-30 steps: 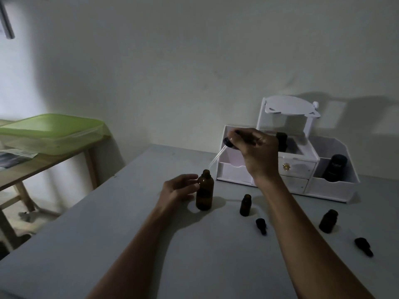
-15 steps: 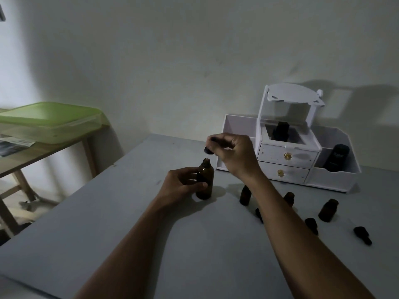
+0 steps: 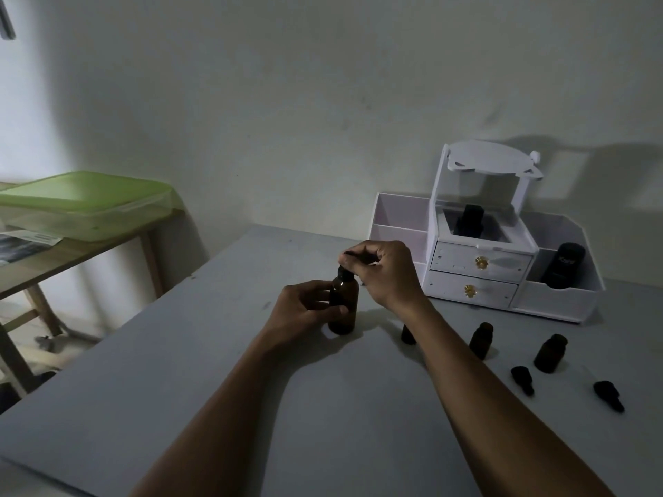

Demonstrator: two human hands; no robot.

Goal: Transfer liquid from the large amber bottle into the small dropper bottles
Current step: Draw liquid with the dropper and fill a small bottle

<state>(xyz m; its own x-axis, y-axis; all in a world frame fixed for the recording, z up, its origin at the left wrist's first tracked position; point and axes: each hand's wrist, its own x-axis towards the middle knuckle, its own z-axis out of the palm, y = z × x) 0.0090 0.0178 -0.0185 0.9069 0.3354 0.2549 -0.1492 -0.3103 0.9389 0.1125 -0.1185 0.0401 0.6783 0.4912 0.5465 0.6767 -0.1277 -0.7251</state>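
Note:
The large amber bottle (image 3: 343, 305) stands upright on the grey table (image 3: 201, 371). My left hand (image 3: 305, 310) grips its side. My right hand (image 3: 384, 272) is closed on the black dropper cap (image 3: 346, 261) at the bottle's neck, and the glass pipette is hidden inside. Three small amber bottles stand open to the right: one (image 3: 408, 335) partly hidden behind my right forearm, a second (image 3: 481, 339), a third (image 3: 550, 353). Two black dropper caps (image 3: 522, 379) (image 3: 609, 395) lie on the table near them.
A white drawer organiser (image 3: 477, 278) stands at the back right against the wall, with dark bottles (image 3: 469, 220) (image 3: 563, 265) in its compartments. To the left is a wooden side table (image 3: 71, 256) with a green-lidded plastic box (image 3: 86, 202).
My right hand lowered the dropper from above and to the right down into the large bottle's neck. My left hand closed more firmly round the bottle. The view shifted slightly.

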